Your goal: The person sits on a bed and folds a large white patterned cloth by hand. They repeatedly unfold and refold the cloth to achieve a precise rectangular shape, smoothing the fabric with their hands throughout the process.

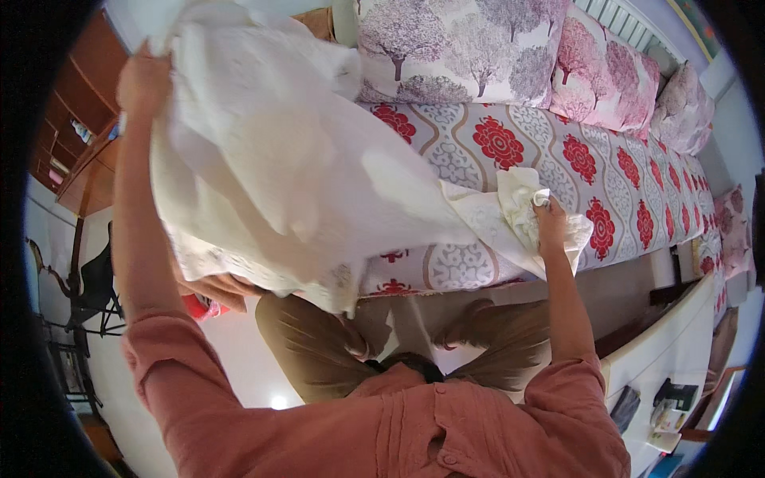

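Note:
A large white cloth (295, 175) is stretched between my two hands, partly smeared by motion. Raised at the upper left, my left hand (145, 84) is closed on the cloth's edge, and the fabric billows down from there. My right hand (550, 225) grips a bunched, frilly part of the same cloth over the patterned seat at the right. Beneath it lies a seat cover (470, 264) with red flowers and grey scrolls. Whether the cloth is a garment or a sheet I cannot tell.
Tree-print cushions (458, 52) line the back of the seat. Brown fabric (227, 291) shows under the cloth at left. A wooden shelf (84, 103) stands far left, with a black chair-like thing (97, 287) below. At right, a white table (661, 358) holds small items.

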